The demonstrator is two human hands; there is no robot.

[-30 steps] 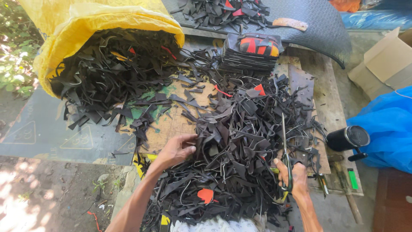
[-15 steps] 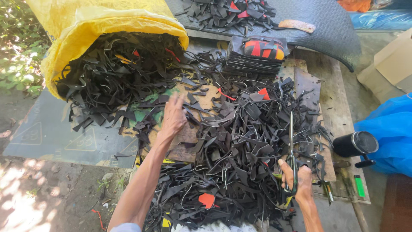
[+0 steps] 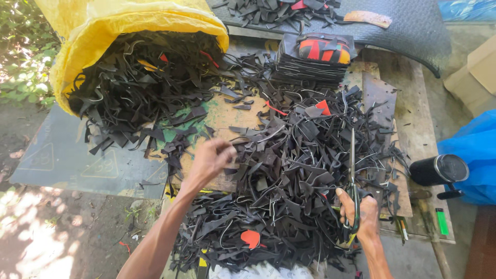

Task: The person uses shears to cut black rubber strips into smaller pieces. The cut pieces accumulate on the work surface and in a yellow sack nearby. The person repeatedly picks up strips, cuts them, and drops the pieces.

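A big heap of black rubber scraps [image 3: 289, 170] covers the wooden work board [image 3: 222, 116]. My left hand [image 3: 212, 157] is at the heap's left edge, fingers curled around a black scrap. My right hand [image 3: 359, 209] grips the handles of long scissors [image 3: 353, 170], whose blades point away from me over the heap. A few red pieces [image 3: 250, 237] lie among the black ones.
A yellow sack [image 3: 103, 36] spilling black scraps lies at the back left. A stack of cut black sheets [image 3: 310, 62] stands behind the heap. A black cup [image 3: 439, 170], blue plastic [image 3: 475, 150], a green lighter [image 3: 442, 221] and a cardboard box [image 3: 478, 72] are on the right.
My left hand went out toward the sack's spill, then came back to the heap's left edge with its fingers curled. My right hand kept hold of the scissors near the front right.
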